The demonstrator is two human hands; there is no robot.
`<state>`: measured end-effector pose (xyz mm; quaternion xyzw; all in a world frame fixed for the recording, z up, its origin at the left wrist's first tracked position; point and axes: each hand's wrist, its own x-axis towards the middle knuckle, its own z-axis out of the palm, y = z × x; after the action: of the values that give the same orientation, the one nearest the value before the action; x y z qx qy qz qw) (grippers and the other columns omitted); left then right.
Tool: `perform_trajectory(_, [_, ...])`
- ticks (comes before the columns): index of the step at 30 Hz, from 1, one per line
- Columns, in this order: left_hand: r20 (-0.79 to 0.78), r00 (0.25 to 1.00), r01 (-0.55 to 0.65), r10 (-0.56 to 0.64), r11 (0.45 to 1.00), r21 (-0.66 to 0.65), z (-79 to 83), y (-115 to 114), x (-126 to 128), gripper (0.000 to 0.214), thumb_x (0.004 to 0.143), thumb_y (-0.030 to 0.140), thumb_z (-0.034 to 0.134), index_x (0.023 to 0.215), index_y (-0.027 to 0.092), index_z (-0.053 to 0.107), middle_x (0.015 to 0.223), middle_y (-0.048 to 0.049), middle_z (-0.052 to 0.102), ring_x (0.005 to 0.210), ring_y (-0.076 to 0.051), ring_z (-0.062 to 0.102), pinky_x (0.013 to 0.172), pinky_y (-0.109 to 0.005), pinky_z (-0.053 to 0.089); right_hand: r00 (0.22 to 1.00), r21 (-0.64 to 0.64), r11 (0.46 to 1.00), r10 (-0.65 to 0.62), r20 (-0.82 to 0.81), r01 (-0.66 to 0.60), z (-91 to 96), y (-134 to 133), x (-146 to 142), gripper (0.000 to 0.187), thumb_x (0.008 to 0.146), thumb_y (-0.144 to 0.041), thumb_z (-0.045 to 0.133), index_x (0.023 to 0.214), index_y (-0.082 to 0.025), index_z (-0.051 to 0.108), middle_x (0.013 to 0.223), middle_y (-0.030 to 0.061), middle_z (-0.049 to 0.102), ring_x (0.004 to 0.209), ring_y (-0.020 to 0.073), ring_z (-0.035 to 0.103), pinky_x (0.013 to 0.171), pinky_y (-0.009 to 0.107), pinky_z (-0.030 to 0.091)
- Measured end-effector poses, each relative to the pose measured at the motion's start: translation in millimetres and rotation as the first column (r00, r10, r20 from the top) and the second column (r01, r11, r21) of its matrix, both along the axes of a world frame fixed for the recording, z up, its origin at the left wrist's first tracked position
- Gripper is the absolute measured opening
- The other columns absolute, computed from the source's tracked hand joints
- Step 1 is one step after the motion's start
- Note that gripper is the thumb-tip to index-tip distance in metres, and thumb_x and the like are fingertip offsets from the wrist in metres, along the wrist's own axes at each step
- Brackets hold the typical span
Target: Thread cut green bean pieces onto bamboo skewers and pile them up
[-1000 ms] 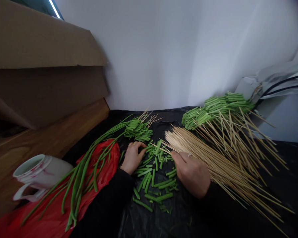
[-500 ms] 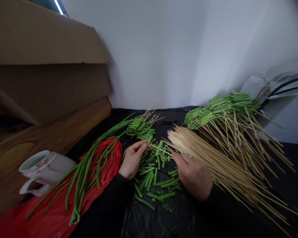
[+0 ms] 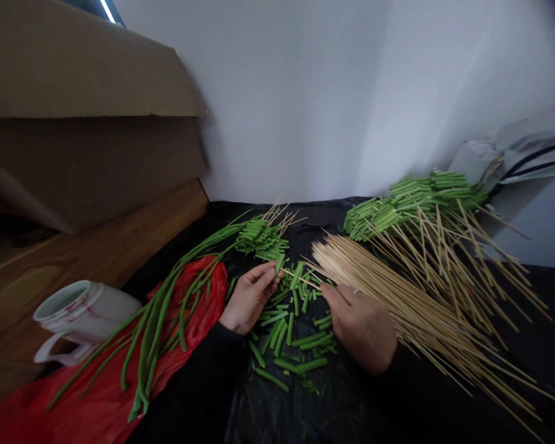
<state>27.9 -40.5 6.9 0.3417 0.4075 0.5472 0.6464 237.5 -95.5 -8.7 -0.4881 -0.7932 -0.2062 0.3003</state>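
Note:
My left hand point(image 3: 250, 297) pinches a short green bean piece point(image 3: 279, 264) at its fingertips. My right hand point(image 3: 361, 324) grips a thin bamboo skewer point(image 3: 300, 278) whose tip points left at that piece. Between the hands, on the black plastic sheet point(image 3: 277, 413), lies a scatter of cut bean pieces point(image 3: 290, 336). A fan of loose bamboo skewers point(image 3: 398, 290) lies under and to the right of my right hand.
Long uncut beans point(image 3: 166, 308) lie across a red plastic bag point(image 3: 97, 394) at the left, beside a white mug point(image 3: 76, 317). Finished bean skewers sit at the back centre point(image 3: 261, 237) and back right point(image 3: 407, 200). A cardboard box point(image 3: 83, 111) stands on a wooden ledge.
My left hand has lifted from the scattered pieces with one bean piece and brought it to the tip of the skewer held by my right hand. The view has shifted slightly.

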Motion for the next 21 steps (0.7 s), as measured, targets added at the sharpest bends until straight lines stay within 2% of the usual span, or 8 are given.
perform_trajectory(7, [0.002, 1.0, -0.005, 0.005, 1.0, -0.002, -0.8, 0.3, 0.9, 0.031, 0.064, 0.02, 0.082, 0.093, 0.015, 0.074, 0.085, -0.0049, 0.073, 0.074, -0.009, 0.062, 0.07, -0.019, 0.048, 1.0, -0.02, 1.0, 0.002, 0.009, -0.002, 0.7, -0.1, 0.5, 0.027, 0.087, -0.012, 0.045, 0.107, -0.013, 0.062, 0.073, 0.0024, 0.058, 0.059, 0.0125, 0.047, 0.055, 0.029, 0.028])
perform_trajectory(15, [0.009, 1.0, -0.015, 0.016, 1.0, -0.012, -0.2, 0.0, 1.8, 0.032, 0.061, 0.02, 0.083, 0.092, 0.015, 0.075, 0.083, -0.0035, 0.072, 0.075, -0.008, 0.062, 0.069, -0.017, 0.048, 1.0, 0.024, 1.0, -0.018, 0.008, 0.018, -2.4, 1.1, -1.2, 0.026, 0.085, -0.013, 0.049, 0.107, -0.015, 0.063, 0.074, 0.0018, 0.058, 0.06, 0.0135, 0.047, 0.056, 0.031, 0.026])
perform_trajectory(21, [0.001, 1.0, -0.03, 0.03, 1.0, -0.006, 0.5, -1.0, 1.9, 0.031, 0.062, 0.021, 0.083, 0.091, 0.015, 0.075, 0.083, -0.0039, 0.073, 0.075, -0.009, 0.062, 0.069, -0.018, 0.047, 1.0, -0.001, 1.0, -0.006, 0.0, 0.006, -1.6, 0.8, -0.9, 0.026, 0.088, -0.013, 0.044, 0.107, -0.013, 0.063, 0.073, 0.0025, 0.058, 0.059, 0.0132, 0.047, 0.056, 0.03, 0.026])
